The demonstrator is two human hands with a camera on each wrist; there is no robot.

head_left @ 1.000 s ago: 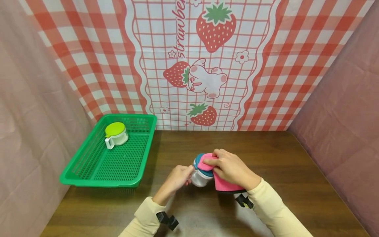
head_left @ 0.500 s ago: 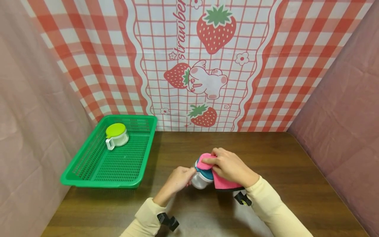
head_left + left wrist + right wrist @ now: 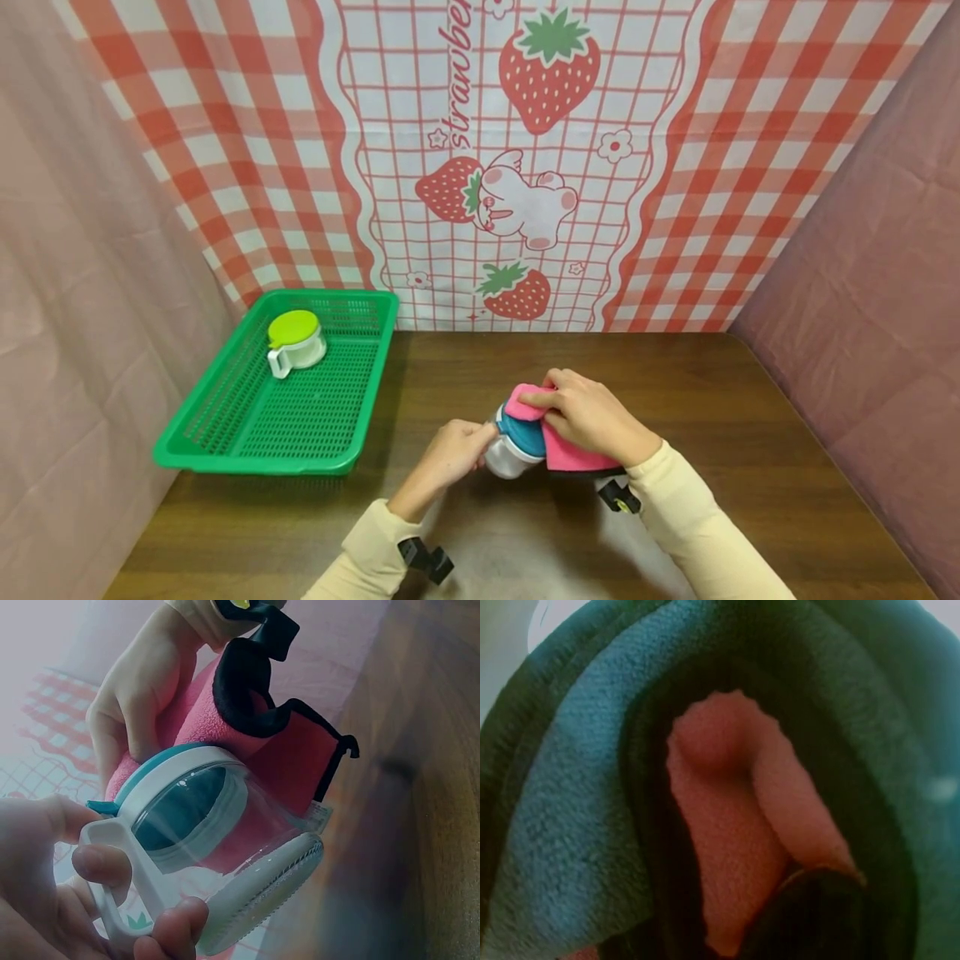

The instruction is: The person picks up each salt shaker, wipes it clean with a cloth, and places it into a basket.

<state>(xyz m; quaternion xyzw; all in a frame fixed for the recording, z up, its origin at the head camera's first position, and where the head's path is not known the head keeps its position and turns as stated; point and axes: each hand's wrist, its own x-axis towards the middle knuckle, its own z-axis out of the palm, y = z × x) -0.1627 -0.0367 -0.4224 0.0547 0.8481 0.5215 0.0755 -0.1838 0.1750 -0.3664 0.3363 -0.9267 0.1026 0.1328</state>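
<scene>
A clear seasoning jar (image 3: 508, 457) with a blue lid (image 3: 522, 435) and a white handle (image 3: 112, 862) is tilted above the table. My left hand (image 3: 452, 454) grips it by the handle, fingers curled through the loop in the left wrist view. My right hand (image 3: 596, 417) holds a pink cloth (image 3: 573, 454) with dark edging and presses a fold of it on the lid's far side. Folds of the cloth (image 3: 727, 847) fill the right wrist view, where a blue-grey face shows too and the right hand's fingers are hidden.
A green basket (image 3: 352, 454) stands on the left of the brown wooden table (image 3: 720, 417). Inside it sits another jar (image 3: 303, 352) with a lime-green lid and white handle. A strawberry-print checked curtain (image 3: 480, 250) hangs behind, with pink drapes at both sides.
The right hand and cloth have shifted slightly up across the lid, so more of its blue top shows. The left hand and jar have hardly moved.
</scene>
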